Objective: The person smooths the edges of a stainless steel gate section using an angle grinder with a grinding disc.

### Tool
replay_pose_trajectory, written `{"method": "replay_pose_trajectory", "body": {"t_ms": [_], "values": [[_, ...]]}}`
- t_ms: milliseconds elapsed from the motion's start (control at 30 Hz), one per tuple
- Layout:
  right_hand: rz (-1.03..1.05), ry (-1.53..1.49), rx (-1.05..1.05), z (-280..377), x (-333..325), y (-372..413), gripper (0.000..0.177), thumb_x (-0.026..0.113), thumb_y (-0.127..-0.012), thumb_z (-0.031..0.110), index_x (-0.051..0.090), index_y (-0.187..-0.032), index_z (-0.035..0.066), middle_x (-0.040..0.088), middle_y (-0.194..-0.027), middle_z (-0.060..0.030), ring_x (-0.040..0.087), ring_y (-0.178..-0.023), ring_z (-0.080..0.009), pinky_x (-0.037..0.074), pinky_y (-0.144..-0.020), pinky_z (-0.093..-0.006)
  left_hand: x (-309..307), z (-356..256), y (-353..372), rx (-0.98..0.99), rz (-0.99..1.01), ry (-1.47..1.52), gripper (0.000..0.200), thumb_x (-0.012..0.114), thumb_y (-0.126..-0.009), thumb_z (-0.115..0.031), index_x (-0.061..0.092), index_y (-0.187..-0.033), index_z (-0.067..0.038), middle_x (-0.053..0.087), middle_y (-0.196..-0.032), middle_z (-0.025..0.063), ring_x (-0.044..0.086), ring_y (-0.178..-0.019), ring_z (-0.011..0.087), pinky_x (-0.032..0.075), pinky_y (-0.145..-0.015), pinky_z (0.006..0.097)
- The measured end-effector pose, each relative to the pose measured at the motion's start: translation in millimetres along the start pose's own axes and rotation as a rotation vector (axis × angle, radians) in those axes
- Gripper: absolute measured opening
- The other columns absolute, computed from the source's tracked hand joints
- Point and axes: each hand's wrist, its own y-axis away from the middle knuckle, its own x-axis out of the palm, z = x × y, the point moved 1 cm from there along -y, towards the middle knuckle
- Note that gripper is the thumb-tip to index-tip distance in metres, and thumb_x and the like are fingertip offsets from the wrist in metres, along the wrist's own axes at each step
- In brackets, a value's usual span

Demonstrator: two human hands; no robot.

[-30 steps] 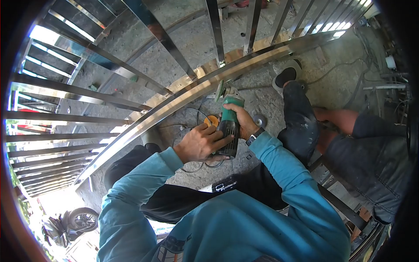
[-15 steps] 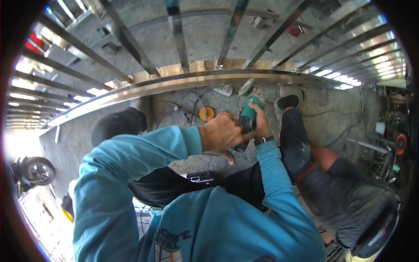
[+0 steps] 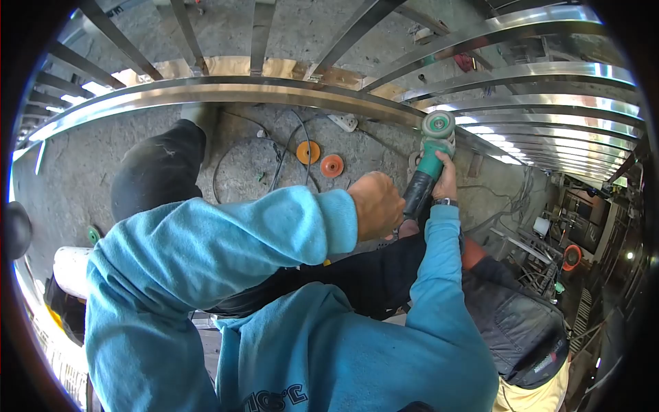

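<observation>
A green and black angle grinder is tilted, with its round pale disc facing up near the lower rail of a shiny metal railing. My right hand, with a watch at the wrist, is wrapped around the green front part of the grinder. My left hand is closed at the black rear part of the body. Its fingertips are partly hidden. On the concrete floor beyond my left hand lie an orange disc and a yellow-orange disc.
Cables and a white power strip lie on the floor. Railing bars cross the top and right of the view. Another person in dark clothing is close on my right. Metal parts clutter the right side.
The grinder and both hands have moved right and toward the railing, and the disc now faces up. My left hand has closed more tightly. The view has also shifted.
</observation>
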Motion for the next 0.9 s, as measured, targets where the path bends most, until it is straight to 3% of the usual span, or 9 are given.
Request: {"method": "replay_pose_trajectory", "body": {"t_ms": [67, 167, 300, 400, 467, 700, 767, 900], "values": [[-0.055, 0.068, 0.088, 19, 21, 3, 0.039, 0.068, -0.092, 0.028, 0.056, -0.115, -0.001, 0.066, -0.093, -0.0145, 0.068, -0.078, -0.0273, 0.06, -0.067, -0.0376, -4, -3, -2, -0.044, -0.024, -0.022, 0.023, 0.061, -0.093, -0.029, 0.075, -0.085, -0.013, 0.07, -0.077, 0.0025, 0.072, -0.083, 0.021, 0.052, -0.066, 0.0358], [-0.068, 0.269, 0.041, 38, 16, -23, 0.04, 0.069, -0.092, 0.029, 0.057, -0.115, -0.001, 0.066, -0.091, -0.0141, 0.069, -0.076, -0.0265, 0.06, -0.066, -0.0367, -2, -2, -6, 0.041, -0.108, 0.06, 0.021, 0.058, -0.093, -0.021, 0.076, -0.087, -0.013, 0.071, -0.08, 0.0019, 0.072, -0.084, 0.0213, 0.053, -0.068, 0.0354], [-0.053, 0.43, 0.07, 50, 18, -45, 0.049, 0.078, -0.085, 0.031, 0.057, -0.116, 0.0, 0.067, -0.09, -0.0138, 0.069, -0.074, -0.0257, 0.059, -0.065, -0.0354, -1, -8, -21, -0.037, 0.067, 0.041, 0.021, 0.059, -0.092, -0.022, 0.077, -0.089, -0.013, 0.073, -0.085, 0.0034, 0.072, -0.087, 0.0219, 0.054, -0.072, 0.0354], [-0.043, 0.371, 0.158, 48, 18, -59, 0.051, 0.08, -0.083, 0.031, 0.057, -0.116, 0.0, 0.068, -0.09, -0.0147, 0.069, -0.073, -0.0252, 0.06, -0.065, -0.035, -9, -7, -25, -0.081, 0.178, 0.106, 0.02, 0.06, -0.091, -0.02, 0.078, -0.093, -0.012, 0.075, -0.09, 0.0055, 0.073, -0.088, 0.0224, 0.056, -0.069, 0.038], [-0.056, 0.379, 0.167, 47, 22, -62, 0.052, 0.08, -0.083, 0.032, 0.057, -0.116, -0.001, 0.067, -0.09, -0.015, 0.069, -0.073, -0.025, 0.06, -0.064, -0.0351, -24, -5, -22, -0.169, 0.392, 0.248, 0.021, 0.06, -0.091, -0.02, 0.078, -0.098, -0.011, 0.076, -0.095, 0.0069, 0.074, -0.089, 0.0228, 0.056, -0.064, 0.0425], [-0.093, 0.486, 0.142, 57, 32, -61, 0.054, 0.08, -0.082, 0.032, 0.057, -0.118, -0.002, 0.067, -0.09, -0.0151, 0.069, -0.073, -0.025, 0.06, -0.064, -0.0347, -4, -6, -18, -0.212, 0.427, 0.311, 0.022, 0.063, -0.089, -0.022, 0.078, -0.102, -0.01, 0.076, -0.097, 0.0051, 0.074, -0.09, 0.0253, 0.055, -0.06, 0.0466], [-0.092, 0.484, 0.144, 56, 31, -61, 0.054, 0.08, -0.082, 0.031, 0.057, -0.117, -0.002, 0.067, -0.09, -0.0149, 0.069, -0.073, -0.0251, 0.06, -0.064, -0.0345, -2, -4, -23, -0.17, 0.565, 0.302, 0.025, 0.066, -0.089, -0.024, 0.077, -0.106, -0.01, 0.076, -0.099, 0.0057, 0.073, -0.09, 0.0265, 0.055, -0.061, 0.0463], [-0.1, 0.488, 0.156, 54, 32, -59, 0.053, 0.08, -0.082, 0.031, 0.057, -0.117, -0.002, 0.066, -0.09, -0.0144, 0.069, -0.073, -0.0249, 0.06, -0.064, -0.0341, -2, 3, -31, -0.107, 0.654, 0.349, 0.028, 0.067, -0.089, -0.026, 0.076, -0.111, -0.009, 0.075, -0.103, 0.0068, 0.073, -0.092, 0.0272, 0.054, -0.062, 0.0463]]}}
